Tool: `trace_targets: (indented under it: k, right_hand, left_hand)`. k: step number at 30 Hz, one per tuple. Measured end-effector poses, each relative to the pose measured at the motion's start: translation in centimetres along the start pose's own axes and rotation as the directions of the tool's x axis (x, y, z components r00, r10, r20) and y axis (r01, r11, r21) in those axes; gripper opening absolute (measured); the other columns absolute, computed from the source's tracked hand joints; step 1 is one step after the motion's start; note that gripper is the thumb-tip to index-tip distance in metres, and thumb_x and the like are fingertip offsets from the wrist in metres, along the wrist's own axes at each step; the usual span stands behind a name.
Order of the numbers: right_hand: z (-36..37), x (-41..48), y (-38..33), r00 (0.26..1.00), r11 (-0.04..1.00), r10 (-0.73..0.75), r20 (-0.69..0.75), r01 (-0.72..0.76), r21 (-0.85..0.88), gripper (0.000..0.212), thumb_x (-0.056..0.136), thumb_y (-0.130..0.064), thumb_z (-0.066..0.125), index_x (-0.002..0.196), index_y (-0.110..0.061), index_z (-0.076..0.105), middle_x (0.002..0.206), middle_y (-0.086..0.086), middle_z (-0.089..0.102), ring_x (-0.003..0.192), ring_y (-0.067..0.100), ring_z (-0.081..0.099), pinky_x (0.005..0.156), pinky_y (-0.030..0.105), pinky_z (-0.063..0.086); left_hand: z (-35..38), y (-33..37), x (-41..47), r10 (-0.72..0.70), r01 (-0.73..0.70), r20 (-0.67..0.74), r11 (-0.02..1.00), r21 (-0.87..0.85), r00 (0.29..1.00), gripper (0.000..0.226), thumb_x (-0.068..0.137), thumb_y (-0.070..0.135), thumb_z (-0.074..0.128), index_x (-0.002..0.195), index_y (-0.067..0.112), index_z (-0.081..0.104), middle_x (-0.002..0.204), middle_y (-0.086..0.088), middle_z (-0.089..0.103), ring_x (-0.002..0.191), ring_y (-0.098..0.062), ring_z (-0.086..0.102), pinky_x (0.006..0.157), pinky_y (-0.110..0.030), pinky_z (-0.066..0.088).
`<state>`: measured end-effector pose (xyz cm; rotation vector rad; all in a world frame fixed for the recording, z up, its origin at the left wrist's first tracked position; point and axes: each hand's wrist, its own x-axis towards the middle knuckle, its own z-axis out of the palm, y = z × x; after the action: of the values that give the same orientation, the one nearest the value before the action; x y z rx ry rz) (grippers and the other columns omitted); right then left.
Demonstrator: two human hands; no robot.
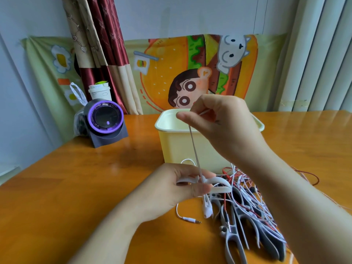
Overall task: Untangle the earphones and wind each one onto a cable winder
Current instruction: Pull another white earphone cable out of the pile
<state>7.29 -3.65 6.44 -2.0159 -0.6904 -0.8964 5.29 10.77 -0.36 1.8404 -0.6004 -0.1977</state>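
Two hands at work: left hand [171,187] grips white cable winder [211,182], long axis pointing 3 o'clock; right hand [222,122], at 12 o'clock, pinches white earphone cable [194,145] taut, near-vertical; tangled earphones [253,202] at 4 o'clock.

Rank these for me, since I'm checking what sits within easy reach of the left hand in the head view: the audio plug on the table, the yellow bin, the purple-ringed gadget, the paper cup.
1. Audio plug: on the table just below and right of the left hand.
2. Yellow bin: behind the hand, slightly right.
3. Purple-ringed gadget: far back on the left.
4. Paper cup: behind the gadget, farthest.
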Motion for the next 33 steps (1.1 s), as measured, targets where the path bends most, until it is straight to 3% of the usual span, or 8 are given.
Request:
trace_targets:
  k: [3,6,9,12,17,22,26,33]
  right_hand:
    - [0.4,0.0,0.4,0.997,0.996,0.066,-0.046,-0.064,0.056,0.031,0.082,-0.034,0.070,0.059,-0.026,0.051,0.047,-0.013,0.045,0.051,0.001,0.043,0.048,0.011,0.032]
    - [0.6,0.1,1.6,0.981,0.982,0.185,0.051,-0.186,0.017,0.025,0.085,-0.038,0.066,0.065,-0.026,0.057,0.043,-0.017,0.046,0.049,-0.004,0.046,0.048,0.010,0.031]
    - [0.7,-0.1,2.6,0.956,0.968,0.251,0.150,-0.246,-0.046,0.019,0.088,-0.044,0.061,0.094,-0.027,0.066,0.071,-0.021,0.058,0.071,-0.002,0.058,0.063,0.013,0.039]
    - [0.9,-0.1,2.2,0.970,0.976,0.217,0.109,-0.218,-0.009,0.026,0.089,-0.042,0.060,0.109,-0.026,0.063,0.110,-0.011,0.052,0.087,0.014,0.063,0.076,0.023,0.043]
    - [1.3,-0.5,1.8,0.958,0.968,0.250,0.143,-0.242,-0.069,0.014,0.088,-0.039,0.062,0.099,-0.030,0.059,0.108,-0.011,0.054,0.084,0.014,0.065,0.070,0.023,0.045]
    - [2.0,-1.2,0.6,0.808,0.887,0.364,0.463,-0.453,0.093,0.033,0.090,-0.040,0.058,0.089,-0.007,0.062,0.087,0.007,0.071,0.064,0.015,0.069,0.064,0.029,0.055]
    - [4.5,-2.9,0.1,0.645,0.644,0.415,0.642,-0.707,0.294,0.033,0.089,-0.035,0.061,0.102,-0.007,0.052,0.099,0.016,0.068,0.076,0.019,0.065,0.072,0.040,0.057]
    - [5.4,-3.3,0.2,0.618,0.167,0.366,0.695,-0.779,0.605,0.005,0.093,-0.007,0.054,0.090,-0.009,0.051,0.067,0.002,0.068,0.059,0.009,0.064,0.059,0.019,0.054]
  left_hand:
    - [0.1,0.2,0.0,0.014,-0.014,-0.004,0.998,-0.066,1.000,0.022,0.074,0.030,0.066,0.094,0.027,0.074,0.091,0.015,0.075,0.091,0.004,0.067,0.077,-0.009,0.047]
    - [0.0,0.6,-0.1,0.002,-0.014,-0.052,0.973,-0.232,0.999,0.022,0.077,0.031,0.068,0.095,0.021,0.077,0.079,0.009,0.073,0.054,0.002,0.052,0.054,-0.007,0.038]
    - [-0.5,0.5,0.4,-0.138,-0.008,-0.190,0.789,-0.614,0.972,0.025,0.076,0.023,0.062,0.096,0.012,0.073,0.056,0.004,0.061,0.039,-0.002,0.031,0.043,-0.010,0.025]
    - [-1.5,0.3,0.8,-0.289,-0.052,-0.287,0.616,-0.786,0.913,0.033,0.078,0.024,0.059,0.106,0.008,0.068,0.067,0.002,0.067,0.038,-0.002,0.028,0.043,-0.010,0.022]
    - [-2.4,-0.1,0.7,-0.430,-0.118,-0.336,0.458,-0.881,0.838,0.025,0.088,0.026,0.059,0.101,0.006,0.065,0.068,0.006,0.053,0.036,-0.004,0.028,0.041,-0.010,0.024]
    - [-2.5,-0.3,0.7,-0.442,-0.185,-0.436,0.504,-0.844,0.784,0.026,0.092,0.030,0.058,0.100,0.006,0.063,0.047,0.008,0.043,0.035,-0.005,0.031,0.039,-0.010,0.027]
    - [-2.2,0.0,0.7,-0.284,-0.223,-0.569,0.717,-0.660,0.772,0.018,0.093,0.024,0.057,0.089,0.011,0.069,0.074,-0.004,0.073,0.063,-0.007,0.061,0.040,-0.013,0.038]
    - [-1.8,0.4,0.6,-0.132,-0.283,-0.630,0.810,-0.513,0.766,0.022,0.092,0.025,0.055,0.098,0.008,0.067,0.048,0.010,0.054,0.043,-0.002,0.052,0.046,-0.014,0.044]
